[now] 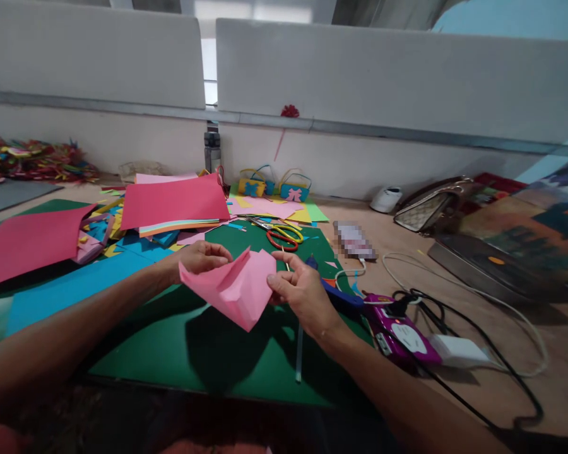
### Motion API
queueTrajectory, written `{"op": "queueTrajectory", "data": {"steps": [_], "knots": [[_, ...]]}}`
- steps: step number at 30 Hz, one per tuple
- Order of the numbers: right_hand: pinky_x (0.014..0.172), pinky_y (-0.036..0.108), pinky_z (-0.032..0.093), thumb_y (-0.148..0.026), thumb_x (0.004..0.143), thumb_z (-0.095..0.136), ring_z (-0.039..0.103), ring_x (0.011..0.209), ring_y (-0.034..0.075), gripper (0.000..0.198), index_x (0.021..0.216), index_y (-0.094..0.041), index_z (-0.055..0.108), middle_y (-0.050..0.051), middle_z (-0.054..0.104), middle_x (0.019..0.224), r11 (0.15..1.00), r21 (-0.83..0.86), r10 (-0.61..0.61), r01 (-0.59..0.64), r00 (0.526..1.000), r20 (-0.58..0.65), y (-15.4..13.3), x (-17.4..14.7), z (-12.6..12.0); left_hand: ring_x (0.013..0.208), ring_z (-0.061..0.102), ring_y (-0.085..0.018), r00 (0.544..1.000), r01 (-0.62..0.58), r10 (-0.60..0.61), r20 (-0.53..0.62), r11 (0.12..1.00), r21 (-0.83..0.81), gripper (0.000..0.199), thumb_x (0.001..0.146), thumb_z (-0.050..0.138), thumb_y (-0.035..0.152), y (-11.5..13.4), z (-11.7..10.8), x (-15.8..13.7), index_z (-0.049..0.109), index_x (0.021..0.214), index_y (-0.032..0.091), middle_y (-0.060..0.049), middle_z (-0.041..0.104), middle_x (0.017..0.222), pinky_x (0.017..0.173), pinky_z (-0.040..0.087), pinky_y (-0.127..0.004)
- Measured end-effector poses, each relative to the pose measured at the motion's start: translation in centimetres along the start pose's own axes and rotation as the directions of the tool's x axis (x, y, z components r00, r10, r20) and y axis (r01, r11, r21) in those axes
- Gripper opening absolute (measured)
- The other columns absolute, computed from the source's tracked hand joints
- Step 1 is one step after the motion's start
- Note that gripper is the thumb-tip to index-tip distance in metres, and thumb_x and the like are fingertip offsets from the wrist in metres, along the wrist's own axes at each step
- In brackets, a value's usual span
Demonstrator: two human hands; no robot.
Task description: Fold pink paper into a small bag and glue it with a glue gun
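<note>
A folded piece of pink paper (231, 290) is held up over the green cutting mat (142, 353), and its shadow falls below. My right hand (303, 290) pinches the paper's right edge between thumb and fingers. At the paper's upper left is my left hand (196, 257), closed on it with curled fingers; its thumb is hidden behind the paper. Just beyond the paper lie scissors with red and yellow handles (284, 236). A clear glue stick (299, 353) and a blue glue gun (343, 297) lie near my right hand.
Red paper sheets (175, 202), blue paper (76, 287) and scraps cover the left side. Small paper handbags (294, 188) stand at the back. On the right are a phone (355, 241), a purple power strip (402, 334), looping cables and a brown case (483, 268).
</note>
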State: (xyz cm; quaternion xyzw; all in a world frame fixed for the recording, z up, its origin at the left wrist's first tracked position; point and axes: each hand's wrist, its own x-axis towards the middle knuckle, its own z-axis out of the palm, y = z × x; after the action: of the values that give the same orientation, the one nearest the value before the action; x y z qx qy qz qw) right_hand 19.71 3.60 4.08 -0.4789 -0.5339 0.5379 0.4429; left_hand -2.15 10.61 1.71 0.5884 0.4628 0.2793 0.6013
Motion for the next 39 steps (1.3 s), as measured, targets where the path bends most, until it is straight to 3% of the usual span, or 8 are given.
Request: {"op": "queueTrajectory", "data": {"steps": [6, 16, 21, 25, 27, 30, 34, 39], "knots": [[0.045, 0.02, 0.042, -0.024, 0.072, 0.053, 0.053, 0.046, 0.011, 0.052, 0.121, -0.013, 0.04, -0.01, 0.05, 0.05, 0.97, -0.234, -0.07, 0.063, 0.997, -0.022, 0.6, 0.6, -0.1, 0.065, 0.059, -0.011, 0.994, -0.09, 0.092, -0.05, 0.995, 0.048, 0.038, 0.065, 0.071, 0.039, 1.7, -1.4, -1.0, 0.061, 0.093, 0.015, -0.002, 0.067, 0.082, 0.062, 0.047, -0.023], [0.05, 0.022, 0.043, -0.017, 0.077, 0.044, 0.056, 0.047, 0.012, 0.053, 0.128, -0.013, 0.036, -0.008, 0.052, 0.049, 0.836, -0.543, -0.085, 0.079, 0.996, 0.014, 1.5, 1.0, -0.2, 0.085, 0.062, -0.02, 0.915, -0.383, 0.291, 0.279, 0.844, 0.376, 0.049, 0.081, 0.047, 0.058, 3.7, -1.4, -3.5, 0.066, 0.095, 0.015, -0.007, 0.069, 0.09, 0.077, 0.047, -0.03], [0.065, 0.032, 0.041, -0.018, 0.076, 0.055, 0.061, 0.066, 0.022, 0.049, 0.124, -0.014, 0.047, 0.001, 0.061, 0.057, 0.622, -0.779, -0.12, 0.08, 0.993, 0.006, 0.7, 0.5, 0.0, 0.107, 0.053, -0.026, 0.833, -0.531, 0.325, 0.447, 0.698, 0.481, 0.061, 0.063, 0.067, 0.059, 4.1, -1.9, -4.2, 0.061, 0.11, 0.021, -0.008, 0.061, 0.115, 0.094, 0.038, -0.036], [0.065, 0.035, 0.041, -0.024, 0.082, 0.054, 0.062, 0.077, 0.027, 0.039, 0.12, -0.016, 0.05, 0.009, 0.068, 0.077, 0.253, -0.963, -0.158, 0.095, 0.986, 0.056, 0.2, -0.2, 0.1, 0.118, 0.045, -0.025, 0.762, -0.635, 0.35, 0.544, 0.569, 0.523, 0.058, 0.063, 0.074, 0.045, 3.9, -1.5, -4.8, 0.058, 0.113, 0.023, -0.009, 0.056, 0.122, 0.099, 0.034, -0.038], [0.065, 0.033, 0.042, -0.021, 0.085, 0.05, 0.061, 0.085, 0.025, 0.032, 0.117, -0.017, 0.051, 0.01, 0.067, 0.093, 0.087, -0.976, -0.205, 0.199, 0.962, 0.177, 0.1, -0.5, -0.1, 0.121, 0.042, -0.025, 0.766, -0.639, 0.338, 0.547, 0.49, 0.593, 0.046, 0.068, 0.073, 0.039, 3.8, -1.0, -5.1, 0.06, 0.11, 0.024, -0.008, 0.054, 0.125, 0.099, 0.034, -0.039], [0.079, 0.034, 0.043, -0.008, 0.081, 0.048, 0.052, 0.107, 0.022, 0.034, 0.114, -0.017, 0.052, 0.01, 0.06, 0.114, 0.027, -0.87, -0.264, 0.492, 0.843, 0.469, -0.1, -0.4, -0.5, 0.116, 0.046, -0.022, 0.798, -0.603, 0.314, 0.514, 0.419, 0.679, 0.018, 0.076, 0.066, 0.03, 3.7, -0.4, -5.1, 0.067, 0.093, 0.024, -0.006, 0.056, 0.123, 0.095, 0.039, -0.034], [0.094, 0.041, 0.035, -0.002, 0.072, 0.056, 0.038, 0.122, 0.024, 0.044, 0.113, -0.016, 0.054, 0.011, 0.048, 0.13, 0.035, -0.706, -0.22, 0.707, 0.695, 0.685, -0.4, 0.3, -0.7, 0.103, 0.055, -0.019, 0.827, -0.562, 0.337, 0.45, 0.528, 0.636, 0.008, 0.078, 0.062, 0.026, 3.6, -0.2, -4.7, 0.067, 0.079, 0.019, -0.007, 0.061, 0.113, 0.084, 0.046, -0.028], [0.099, 0.053, 0.024, -0.006, 0.071, 0.061, 0.027, 0.129, 0.03, 0.027, 0.095, -0.017, 0.062, 0.011, 0.044, 0.134, 0.089, -0.689, -0.149, 0.719, 0.694, 0.704, -0.6, 1.0, -0.6, 0.095, 0.06, -0.02, 0.853, -0.507, 0.315, 0.416, 0.687, 0.52, 0.011, 0.076, 0.064, 0.029, 3.9, -0.8, -4.3, 0.067, 0.071, 0.019, -0.008, 0.065, 0.106, 0.084, 0.046, -0.032]]}}
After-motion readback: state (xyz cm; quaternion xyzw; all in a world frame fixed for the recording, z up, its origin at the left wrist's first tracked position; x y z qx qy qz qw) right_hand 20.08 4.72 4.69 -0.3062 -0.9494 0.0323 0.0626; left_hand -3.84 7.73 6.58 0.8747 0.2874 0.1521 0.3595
